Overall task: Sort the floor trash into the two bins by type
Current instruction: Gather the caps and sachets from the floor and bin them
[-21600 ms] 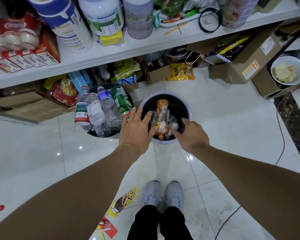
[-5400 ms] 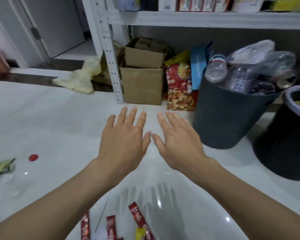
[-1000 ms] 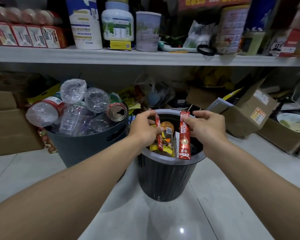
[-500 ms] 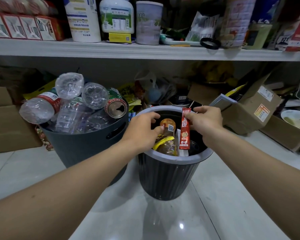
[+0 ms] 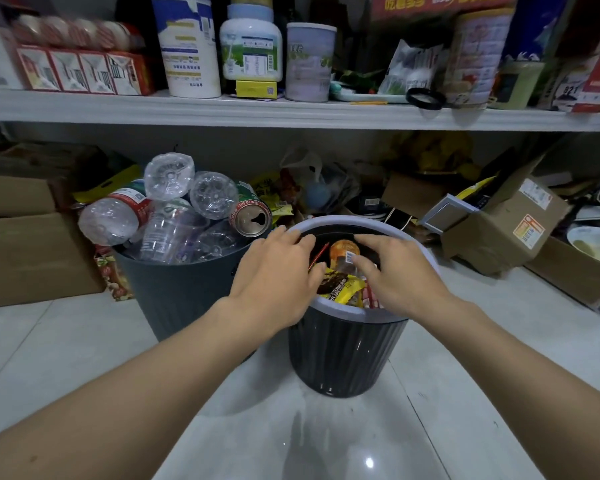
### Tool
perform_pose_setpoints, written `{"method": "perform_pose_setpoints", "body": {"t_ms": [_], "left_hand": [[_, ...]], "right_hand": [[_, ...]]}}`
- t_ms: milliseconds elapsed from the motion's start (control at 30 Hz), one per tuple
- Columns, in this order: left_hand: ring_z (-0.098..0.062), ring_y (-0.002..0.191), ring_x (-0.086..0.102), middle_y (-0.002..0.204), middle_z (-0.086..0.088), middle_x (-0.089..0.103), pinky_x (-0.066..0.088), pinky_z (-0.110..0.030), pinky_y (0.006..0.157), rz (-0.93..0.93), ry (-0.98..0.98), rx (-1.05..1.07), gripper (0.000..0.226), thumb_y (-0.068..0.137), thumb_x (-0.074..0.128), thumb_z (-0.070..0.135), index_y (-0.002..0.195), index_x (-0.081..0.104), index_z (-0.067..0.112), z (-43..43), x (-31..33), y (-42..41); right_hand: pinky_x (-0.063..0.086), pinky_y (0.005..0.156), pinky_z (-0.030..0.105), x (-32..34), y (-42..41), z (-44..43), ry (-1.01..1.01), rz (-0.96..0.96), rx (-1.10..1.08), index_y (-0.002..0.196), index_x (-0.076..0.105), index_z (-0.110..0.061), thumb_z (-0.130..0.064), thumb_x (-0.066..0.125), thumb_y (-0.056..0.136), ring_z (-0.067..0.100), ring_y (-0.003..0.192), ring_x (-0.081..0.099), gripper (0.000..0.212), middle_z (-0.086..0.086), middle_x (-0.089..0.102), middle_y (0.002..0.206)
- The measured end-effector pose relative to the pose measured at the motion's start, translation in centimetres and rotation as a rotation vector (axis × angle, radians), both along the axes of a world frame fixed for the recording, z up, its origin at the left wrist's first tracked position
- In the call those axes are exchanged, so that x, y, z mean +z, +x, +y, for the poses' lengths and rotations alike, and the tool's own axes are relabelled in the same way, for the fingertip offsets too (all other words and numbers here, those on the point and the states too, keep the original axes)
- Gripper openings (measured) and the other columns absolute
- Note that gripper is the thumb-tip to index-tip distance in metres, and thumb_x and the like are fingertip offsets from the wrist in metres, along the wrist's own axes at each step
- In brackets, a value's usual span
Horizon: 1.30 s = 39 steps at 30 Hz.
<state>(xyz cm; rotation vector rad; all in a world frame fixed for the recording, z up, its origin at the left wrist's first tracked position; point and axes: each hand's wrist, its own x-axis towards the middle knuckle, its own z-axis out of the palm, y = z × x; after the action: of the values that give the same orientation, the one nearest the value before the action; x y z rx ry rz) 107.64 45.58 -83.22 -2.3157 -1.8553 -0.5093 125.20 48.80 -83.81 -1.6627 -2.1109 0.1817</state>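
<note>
Fingers [image 5: 364, 268] of my right hand [image 5: 400, 277] are spread and curled downward over the mouth of the ribbed bin [image 5: 340, 355], and those of my left hand [image 5: 278, 271] are spread over its left rim; neither hand seems to be clamped on anything, though my left palm hides what lies under it.

Largest first: the floor [image 5: 326, 438] in view is bare pale tile, with no loose trash on the part I can see. On it stand two bins, touching or nearly so. The smooth bin [image 5: 177, 299] on the left is heaped above its rim with clear plastic bottles [image 5: 168, 176], at least four that I can count, plus one drink can [image 5: 252, 220]. The ribbed bin on the right holds the wrappers: one yellow snack packet [image 5: 343, 289] on top, one orange-capped bottle [image 5: 343, 251] behind it, and two thin red sachets, one [image 5: 318, 256] slanting near my left fingertips and one edge [image 5: 369, 294] by my right palm.

What matters for the next move, I judge, is that everything lies directly beneath both hands, inside the rim, with the slanted sachet's long axis tipped toward the left rim and my left hand nearer it. Lifting straight up and clear should do, then I go looking for what remains.
</note>
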Motion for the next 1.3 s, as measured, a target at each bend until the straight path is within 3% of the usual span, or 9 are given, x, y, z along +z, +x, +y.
{"method": "perform_pose_setpoints", "body": {"t_ms": [133,267,433,567,933,1133,1300], "left_hand": [[-0.023,0.146,0.020,0.154,-0.004,0.032,0.025,-0.038,0.113,0.077,0.040,0.062,0.055,0.101,0.030,0.046,0.148,0.032,0.019,-2.5,0.3,-1.7],[-0.022,0.147,0.015,0.157,-0.003,0.026,0.020,-0.037,0.116,0.119,0.090,0.124,0.058,0.100,0.029,0.048,0.151,0.026,0.021,-5.6,1.2,-4.2],[-0.028,0.137,0.040,0.142,-0.010,0.050,0.038,-0.043,0.105,0.175,0.118,0.277,0.057,0.093,0.035,0.048,0.138,0.050,0.016,-9.5,2.3,-9.7],[-0.029,0.136,0.041,0.142,-0.011,0.050,0.039,-0.045,0.105,0.211,0.120,0.363,0.055,0.095,0.035,0.047,0.139,0.050,0.017,-13.4,2.7,-15.2],[-0.030,0.134,0.044,0.139,-0.013,0.053,0.042,-0.048,0.102,0.195,0.058,0.620,0.062,0.092,0.026,0.049,0.135,0.053,0.015,-26.0,0.8,-31.9],[-0.021,0.149,0.006,0.161,-0.003,0.014,0.015,-0.040,0.119,0.137,-0.095,0.814,0.062,0.097,0.018,0.052,0.153,0.015,0.025,-33.6,-1.8,-41.4],[-0.022,0.149,0.004,0.161,-0.004,0.011,0.014,-0.041,0.119,0.104,-0.112,0.912,0.061,0.099,0.021,0.051,0.153,0.012,0.024,-38.7,-3.1,-47.8]], "right_hand": [[0.024,0.113,0.030,1.5,-2.4,-3.6,0.083,-0.160,0.068,0.149,0.035,-0.021,-0.039,0.037,0.102,0.015,0.141,0.031,0.050,-0.003,0.039,0.152],[0.012,0.119,0.033,2.3,-5.1,-6.8,0.127,-0.227,0.100,0.153,0.022,-0.021,-0.043,0.029,0.103,0.015,0.146,0.018,0.055,-0.002,0.024,0.159],[0.005,0.121,0.036,3.0,-9.8,-9.5,0.157,-0.285,0.167,0.155,0.009,-0.024,-0.050,0.020,0.101,0.018,0.149,0.007,0.061,0.001,0.012,0.162],[0.000,0.120,0.035,3.3,-15.5,-12.2,0.174,-0.257,0.275,0.155,0.005,-0.024,-0.051,0.020,0.102,0.018,0.150,0.002,0.062,0.002,0.007,0.163],[0.001,0.120,0.037,0.9,-35.9,-20.2,0.135,-0.264,0.590,0.155,0.001,-0.026,-0.052,0.020,0.102,0.023,0.150,-0.001,0.062,0.003,0.003,0.163],[0.005,0.120,0.038,-1.1,-47.6,-26.1,0.121,-0.307,0.766,0.155,0.005,-0.019,-0.047,0.022,0.103,0.025,0.150,0.004,0.061,0.008,0.007,0.163],[0.003,0.120,0.037,-2.6,-55.5,-30.3,0.090,-0.319,0.877,0.155,0.005,-0.018,-0.046,0.021,0.104,0.024,0.150,0.004,0.061,0.008,0.006,0.163]]}}
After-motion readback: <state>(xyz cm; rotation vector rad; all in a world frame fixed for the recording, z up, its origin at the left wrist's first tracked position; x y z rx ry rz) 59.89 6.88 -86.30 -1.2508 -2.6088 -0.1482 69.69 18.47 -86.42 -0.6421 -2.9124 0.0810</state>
